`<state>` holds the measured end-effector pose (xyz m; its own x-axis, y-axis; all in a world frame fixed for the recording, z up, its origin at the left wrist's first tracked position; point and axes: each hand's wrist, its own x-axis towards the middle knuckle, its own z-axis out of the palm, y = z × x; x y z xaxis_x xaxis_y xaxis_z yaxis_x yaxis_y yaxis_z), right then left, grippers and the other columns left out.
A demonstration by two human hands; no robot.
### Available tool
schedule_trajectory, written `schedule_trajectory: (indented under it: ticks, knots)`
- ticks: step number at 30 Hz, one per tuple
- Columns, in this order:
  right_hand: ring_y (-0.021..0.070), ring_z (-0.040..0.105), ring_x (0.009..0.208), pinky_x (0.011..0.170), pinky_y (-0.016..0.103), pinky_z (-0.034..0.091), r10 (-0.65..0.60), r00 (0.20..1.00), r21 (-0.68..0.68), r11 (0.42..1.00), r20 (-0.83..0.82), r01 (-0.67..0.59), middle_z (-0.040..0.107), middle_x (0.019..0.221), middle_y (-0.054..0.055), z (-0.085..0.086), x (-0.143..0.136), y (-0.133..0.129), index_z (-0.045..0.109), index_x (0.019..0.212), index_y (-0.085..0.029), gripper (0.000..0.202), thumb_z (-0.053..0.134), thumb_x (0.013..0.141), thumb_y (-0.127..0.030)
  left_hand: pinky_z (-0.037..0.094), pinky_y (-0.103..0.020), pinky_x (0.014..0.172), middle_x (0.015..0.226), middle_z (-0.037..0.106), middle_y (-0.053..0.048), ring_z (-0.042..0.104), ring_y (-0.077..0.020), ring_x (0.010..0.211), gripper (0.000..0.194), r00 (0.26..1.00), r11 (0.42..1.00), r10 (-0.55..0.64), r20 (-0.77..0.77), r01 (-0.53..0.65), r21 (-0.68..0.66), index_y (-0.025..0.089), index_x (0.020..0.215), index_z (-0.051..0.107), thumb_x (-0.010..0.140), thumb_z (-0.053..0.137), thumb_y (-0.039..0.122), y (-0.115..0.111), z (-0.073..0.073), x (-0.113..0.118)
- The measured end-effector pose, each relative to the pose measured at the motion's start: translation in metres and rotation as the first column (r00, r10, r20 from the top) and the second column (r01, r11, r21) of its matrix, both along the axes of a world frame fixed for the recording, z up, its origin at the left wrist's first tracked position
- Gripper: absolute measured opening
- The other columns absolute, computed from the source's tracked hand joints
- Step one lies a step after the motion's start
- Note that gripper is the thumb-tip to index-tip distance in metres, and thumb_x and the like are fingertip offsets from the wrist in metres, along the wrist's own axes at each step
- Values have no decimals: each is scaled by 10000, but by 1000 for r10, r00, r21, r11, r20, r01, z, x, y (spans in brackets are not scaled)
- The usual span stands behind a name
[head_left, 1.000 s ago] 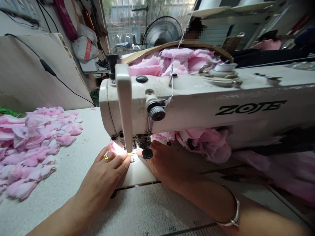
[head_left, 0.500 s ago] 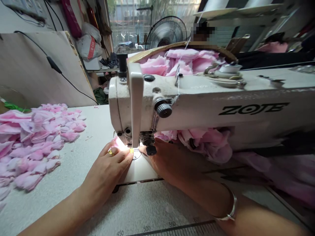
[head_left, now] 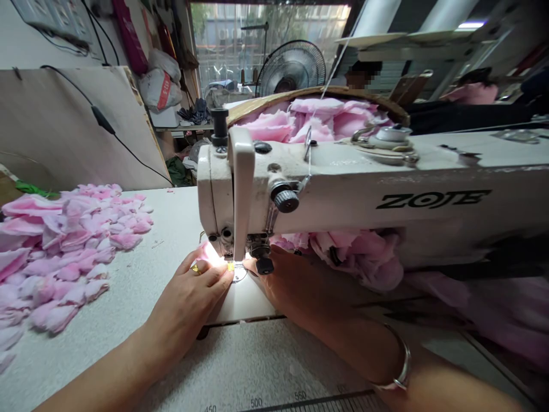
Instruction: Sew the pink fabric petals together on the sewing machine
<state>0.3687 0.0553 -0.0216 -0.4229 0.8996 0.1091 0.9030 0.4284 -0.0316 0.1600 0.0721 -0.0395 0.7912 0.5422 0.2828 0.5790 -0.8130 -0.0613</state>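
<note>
Beside the lit needle area of a white sewing machine, my left hand lies with its fingers close together and pressed down. A small piece of pink fabric shows beyond its fingers, under their tips. A yellow ring is on that hand, and a small yellow piece sits by the index fingertip. My right hand reaches in under the machine arm, curled, with one fingertip by the needle plate. The machine's parts hide most of its fingers and whatever they hold. Bunched pink fabric lies behind it.
Many pink, padded fabric pieces are spread on the table at left. A basket of pink fabric stands behind the machine. A black cable hangs by a board, a fan stands near the window, and people sit at back right.
The whole view has shifted slightly, so things appear a little lower. Both hands keep their places by the needle, and the fabric shows no clear movement.
</note>
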Motion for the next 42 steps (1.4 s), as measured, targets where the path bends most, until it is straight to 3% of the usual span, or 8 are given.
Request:
schedule_trajectory:
  ticks: [16,24,27,31,34,37,39,42]
  knots:
    - [185,554,841,631,299,401,-69,998,-30,997,9,69,628,924,61,15,-5,-7,659,907,-192,217,465,877,-102,300,-481,1071,1104,642,-35,551,-204,972,362,1000,1000,-8,4,8,-3,173,1237,511,900,430,69,-1,2,3]
    - [187,553,862,647,291,406,-65,998,-20,998,17,66,638,947,69,11,-7,-5,658,948,-189,233,457,878,-95,344,-453,1046,1090,651,-41,553,-198,992,343,999,1000,-4,32,4,4,186,1220,522,902,440,88,-1,2,3]
    - [195,555,887,681,297,420,-41,999,8,999,20,41,633,939,69,10,-6,-6,652,919,-186,237,439,879,-89,263,-478,1099,1101,647,-7,554,-187,985,322,998,1000,-7,57,8,-8,233,1212,524,918,449,127,1,0,1]
    - [200,577,839,599,300,392,-90,996,60,994,1,90,633,917,58,10,-1,-11,641,895,-196,191,459,883,-140,119,-552,1135,1013,649,7,531,-196,1033,262,994,999,34,104,-38,39,259,1112,559,921,433,132,6,-1,-3]
    - [184,590,731,534,300,341,-54,998,46,997,-44,56,638,866,41,5,1,-15,629,863,-207,161,480,900,-256,150,-613,1099,852,619,-27,508,-244,1066,175,983,980,123,135,-142,141,203,964,577,899,434,125,11,1,-4]
    - [170,590,670,502,303,309,56,993,15,998,-103,-54,655,897,10,-3,-5,-19,605,971,-232,152,476,895,-259,178,-644,1069,780,585,-17,528,-233,957,158,987,975,121,109,-139,176,194,845,567,891,429,131,14,4,-3]
    - [173,596,685,516,311,331,140,981,-4,990,-135,-142,664,945,7,-7,-13,-21,575,1060,-230,202,469,888,-238,233,-615,1052,760,572,-4,527,-196,839,168,990,985,95,107,-109,134,191,807,551,877,421,112,15,4,-3]
    - [176,604,712,558,311,370,171,972,-17,984,-158,-176,677,936,9,-9,-24,-23,573,1009,-221,176,451,883,-218,396,-491,935,764,558,-3,497,-169,750,131,981,997,69,179,-72,10,183,787,514,845,434,97,17,3,-1]
